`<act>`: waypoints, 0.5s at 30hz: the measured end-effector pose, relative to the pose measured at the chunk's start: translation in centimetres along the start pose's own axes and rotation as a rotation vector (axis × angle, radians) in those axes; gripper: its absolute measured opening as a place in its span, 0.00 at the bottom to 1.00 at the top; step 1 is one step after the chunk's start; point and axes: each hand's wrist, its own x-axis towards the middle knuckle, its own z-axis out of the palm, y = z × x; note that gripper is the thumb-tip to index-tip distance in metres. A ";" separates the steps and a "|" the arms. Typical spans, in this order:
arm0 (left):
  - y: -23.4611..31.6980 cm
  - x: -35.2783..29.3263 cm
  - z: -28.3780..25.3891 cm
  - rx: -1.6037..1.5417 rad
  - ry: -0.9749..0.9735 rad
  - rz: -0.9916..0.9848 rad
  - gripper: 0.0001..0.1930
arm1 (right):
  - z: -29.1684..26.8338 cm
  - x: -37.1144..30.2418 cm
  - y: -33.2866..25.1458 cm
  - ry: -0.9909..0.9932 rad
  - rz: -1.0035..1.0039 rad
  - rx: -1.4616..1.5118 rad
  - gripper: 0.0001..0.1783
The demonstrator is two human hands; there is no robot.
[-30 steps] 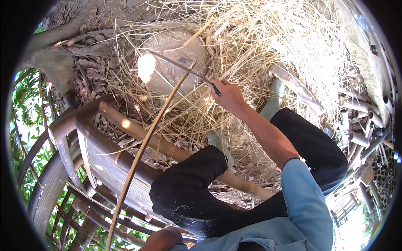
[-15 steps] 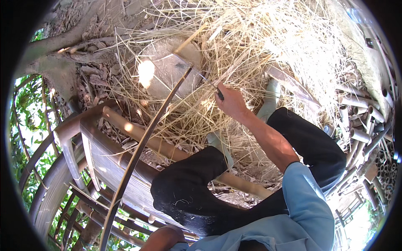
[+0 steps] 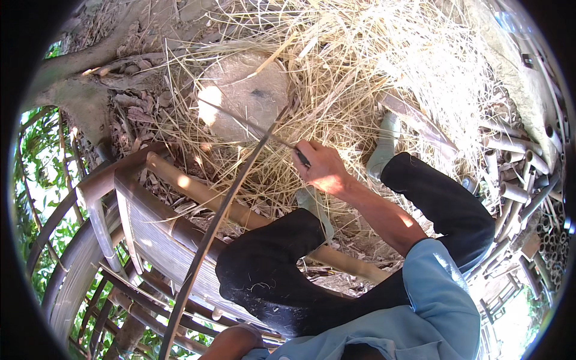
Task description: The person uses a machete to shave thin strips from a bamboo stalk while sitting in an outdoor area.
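A long bamboo strip (image 3: 222, 222) is seen crossing from lower left up to the straw pile (image 3: 372, 66) & flat stone (image 3: 243, 93); vs a sec ago, its tip is drawn lower, nearer the knee. The right hand (image 3: 324, 168) is kept closed on a thin blade (image 3: 252, 129), now pulled back toward the body, so shaving is judged mid-stroke. The left hand (image 3: 231, 343) is barely shown at bottom edge, grip can't be told.

We wear a light blue shirt (image 3: 441, 300) with sleeves rolled above the elbow, black trousers (image 3: 282, 264), and pale green rubber boots (image 3: 384, 147).

No packages, labels, signs or screens show, as far as visible.
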 end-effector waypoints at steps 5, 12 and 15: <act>-2.4 -1.8 0.7 0.114 0.106 0.049 0.21 | -0.3 0.8 -0.9 -0.018 0.035 -0.085 0.09; -4.4 -2.4 0.9 0.226 0.130 0.053 0.22 | 1.4 -0.4 -2.7 -0.095 -0.171 -0.025 0.08; -4.7 -2.3 1.1 0.238 0.138 0.050 0.22 | 2.2 0.5 -1.2 0.065 -0.241 0.048 0.07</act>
